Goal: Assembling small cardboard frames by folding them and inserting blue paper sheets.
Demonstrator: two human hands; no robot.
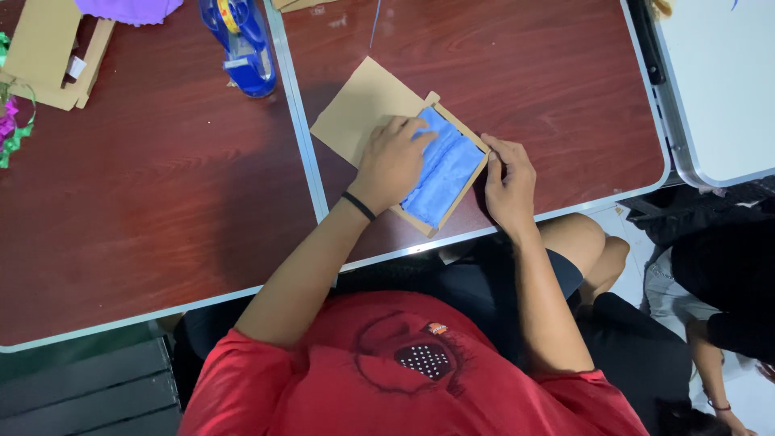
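While both hands press the box [446,173], a tape dispenser [242,40] sits apparently clear.

Red printed shirt [420,379], black wristband [358,206]

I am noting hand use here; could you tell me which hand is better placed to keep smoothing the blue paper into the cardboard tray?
Probably the left hand: it lies on the blue paper, while the right hand grips the cardboard tray edge.

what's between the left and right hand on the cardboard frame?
Head view: crinkled blue paper in the cardboard frame spans between left hand and right hand; nothing else there.
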